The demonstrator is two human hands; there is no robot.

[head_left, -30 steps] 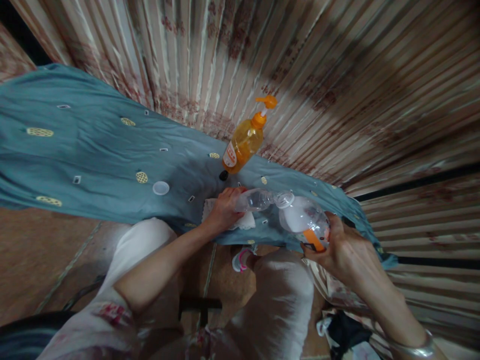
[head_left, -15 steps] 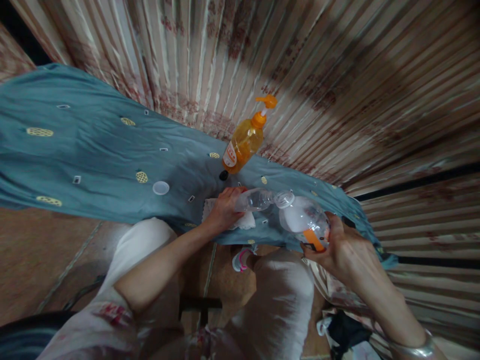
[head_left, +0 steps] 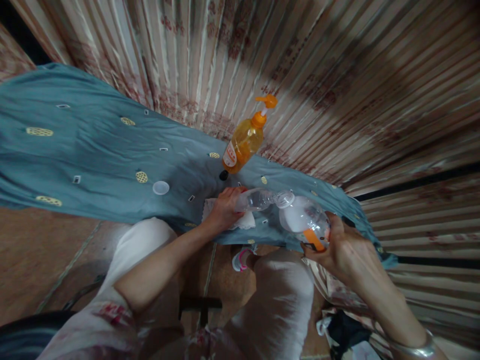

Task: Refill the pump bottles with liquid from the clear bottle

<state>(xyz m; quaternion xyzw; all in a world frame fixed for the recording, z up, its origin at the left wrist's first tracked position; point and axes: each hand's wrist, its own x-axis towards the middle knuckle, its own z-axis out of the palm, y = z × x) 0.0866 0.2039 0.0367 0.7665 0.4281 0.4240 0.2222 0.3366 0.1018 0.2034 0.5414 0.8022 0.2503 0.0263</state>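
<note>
Head view: right hand (head_left: 343, 250) tilts bottle (head_left: 305, 220) toward small bottle (head_left: 255, 200).

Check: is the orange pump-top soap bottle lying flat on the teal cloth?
No, the orange pump-top soap bottle stands upright on the teal cloth, pump at the top.

Left hand (head_left: 224, 209) gripping small bottle (head_left: 255, 199), right hand (head_left: 347, 250) tilting larger bottle (head_left: 304, 221)

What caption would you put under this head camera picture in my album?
Left hand steadies a small clear bottle mouth to mouth with the bigger bottle tipped by the right hand.
</note>
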